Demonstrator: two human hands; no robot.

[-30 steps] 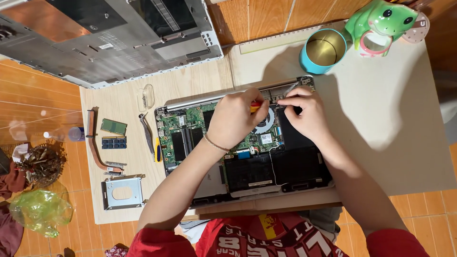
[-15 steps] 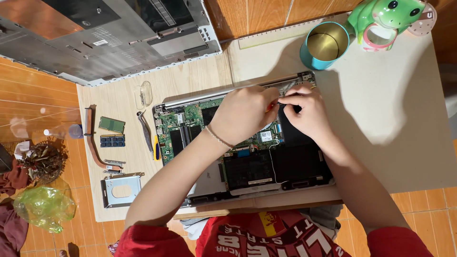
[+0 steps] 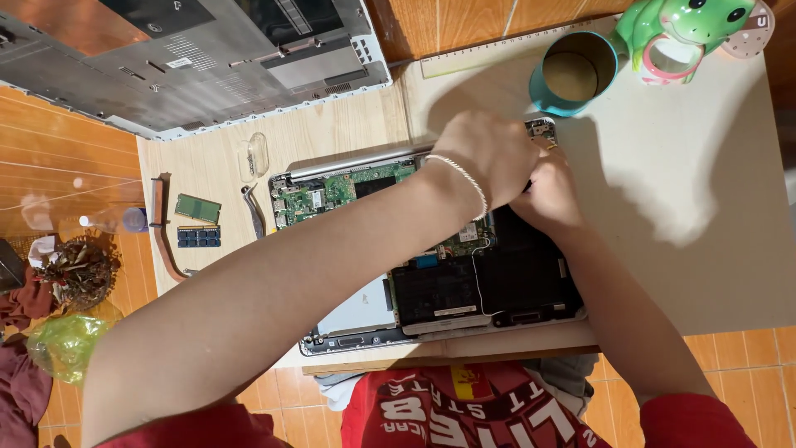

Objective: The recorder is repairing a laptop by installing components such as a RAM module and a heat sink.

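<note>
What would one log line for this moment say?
left hand: over laptop's far corner | right hand: beside it, grip hidden | laptop: open, board exposed | mug: behind

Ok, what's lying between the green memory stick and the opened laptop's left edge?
In the head view, a curved dark metal tool lies on the wooden board between the green memory stick and the opened laptop; otherwise bare board.

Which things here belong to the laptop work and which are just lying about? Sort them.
In the work: opened laptop; left hand and right hand at its upper right corner; removed bottom cover; two memory modules; copper heat pipe.
Lying about: teal mug; green frog figure; green bag.
</note>
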